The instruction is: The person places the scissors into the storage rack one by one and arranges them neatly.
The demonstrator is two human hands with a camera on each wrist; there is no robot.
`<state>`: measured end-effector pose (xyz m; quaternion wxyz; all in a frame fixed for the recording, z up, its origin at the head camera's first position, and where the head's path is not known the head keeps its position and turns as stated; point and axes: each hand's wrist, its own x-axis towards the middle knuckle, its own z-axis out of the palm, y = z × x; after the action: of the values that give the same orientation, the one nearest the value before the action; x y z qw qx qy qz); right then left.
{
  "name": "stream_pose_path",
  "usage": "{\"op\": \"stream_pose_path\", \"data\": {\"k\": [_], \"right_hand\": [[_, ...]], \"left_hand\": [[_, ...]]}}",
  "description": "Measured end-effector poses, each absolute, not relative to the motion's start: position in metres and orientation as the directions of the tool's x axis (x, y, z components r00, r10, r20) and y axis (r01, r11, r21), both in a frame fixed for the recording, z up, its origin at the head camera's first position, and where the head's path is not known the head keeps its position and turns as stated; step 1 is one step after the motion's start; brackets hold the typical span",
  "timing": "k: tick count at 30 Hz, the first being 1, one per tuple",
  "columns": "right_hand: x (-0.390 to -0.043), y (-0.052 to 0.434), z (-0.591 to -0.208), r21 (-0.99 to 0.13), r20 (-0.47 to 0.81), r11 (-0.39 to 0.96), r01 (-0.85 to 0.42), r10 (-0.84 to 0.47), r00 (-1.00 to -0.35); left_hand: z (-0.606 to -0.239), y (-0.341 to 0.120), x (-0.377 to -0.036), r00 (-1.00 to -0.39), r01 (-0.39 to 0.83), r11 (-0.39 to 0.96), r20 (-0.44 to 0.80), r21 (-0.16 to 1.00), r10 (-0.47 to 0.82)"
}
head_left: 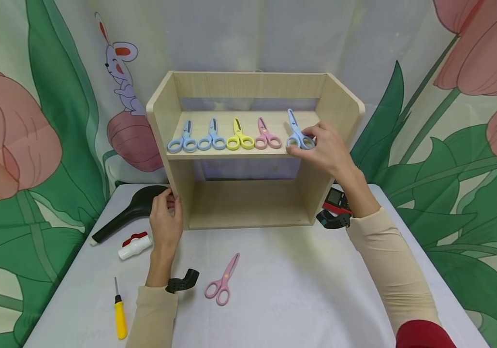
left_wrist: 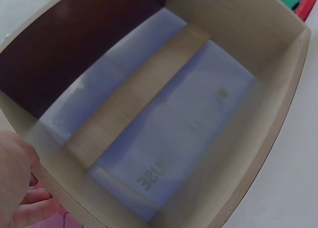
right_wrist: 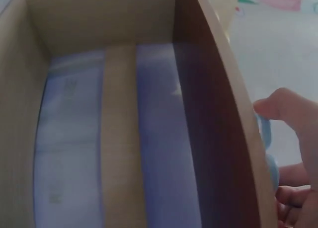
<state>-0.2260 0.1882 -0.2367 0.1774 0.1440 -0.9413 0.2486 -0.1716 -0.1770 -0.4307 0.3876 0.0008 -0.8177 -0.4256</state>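
A two-tier wooden shelf (head_left: 248,155) stands on the table. At the right end of its upper board, my right hand (head_left: 320,149) pinches the handle loops of light blue scissors (head_left: 295,127), blades pointing to the back. Left of these, in a row, lie blue scissors (head_left: 182,140), more blue scissors (head_left: 211,137), yellow scissors (head_left: 239,137) and pink scissors (head_left: 267,137). My left hand (head_left: 167,220) rests against the shelf's left side panel, fingers loosely bent; the left wrist view shows the hand (left_wrist: 17,181) outside that panel. Another pair of pink scissors (head_left: 224,282) lies on the table.
Left of the shelf lie a black long-handled object (head_left: 137,205), a white pipe valve with a red handle (head_left: 135,245) and a yellow-handled screwdriver (head_left: 120,311). A red and black device (head_left: 336,200) sits at the shelf's right, partly hidden by the right wrist.
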Motion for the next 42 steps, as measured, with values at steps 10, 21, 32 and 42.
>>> {"op": "stream_pose_path", "data": {"k": [10, 21, 32, 42], "right_hand": [[-0.24, 0.189, -0.234, -0.426, 0.274, 0.847, -0.316, -0.212, -0.938], [-0.23, 0.184, -0.244, -0.471, 0.391, 0.82, -0.326, -0.138, -0.91], [-0.179, 0.152, -0.299, -0.35, 0.801, 0.725, -0.593, -0.096, -0.591], [-0.13, 0.106, -0.391, -0.428, 0.553, 0.72, -0.546, -0.269, -0.788]], "left_hand": [[-0.431, -0.175, -0.17, -0.701, 0.337, 0.632, 0.634, 0.698, -0.326], [-0.431, -0.175, -0.172, -0.698, 0.343, 0.626, 0.636, 0.7, -0.329], [-0.43, -0.175, -0.172, -0.699, 0.339, 0.633, 0.637, 0.696, -0.326], [-0.431, -0.177, -0.173, -0.69, 0.345, 0.625, 0.641, 0.7, -0.336]]}}
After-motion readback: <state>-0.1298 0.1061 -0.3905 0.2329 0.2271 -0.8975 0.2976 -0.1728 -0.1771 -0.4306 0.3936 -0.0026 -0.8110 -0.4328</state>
